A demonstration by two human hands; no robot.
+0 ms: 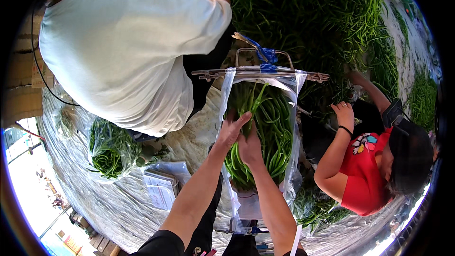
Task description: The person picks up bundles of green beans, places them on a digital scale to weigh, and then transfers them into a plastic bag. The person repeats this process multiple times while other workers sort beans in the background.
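Over an open clear plastic bag (296, 114), my two hands meet around a small bunch of long green chili peppers (256, 100), whose tips stick up past my fingers. My left hand (231, 129) is closed on the bunch with its thumb on top. Close against it, my right hand (250, 146) is also closed, its fingers partly hidden. More green chili peppers (271, 135) lie lengthwise in the bag beneath. The bag's far edge is stretched over a metal frame (279, 70) wrapped with blue tape.
A co-worker in a white shirt (128, 52) sits at the far left, another in a red shirt (362, 175) at the right. Beyond the frame spreads a large pepper heap (313, 14). At left stand a filled bag (111, 154) and a stack of flat bags (161, 187) on pale sheeting (118, 208).
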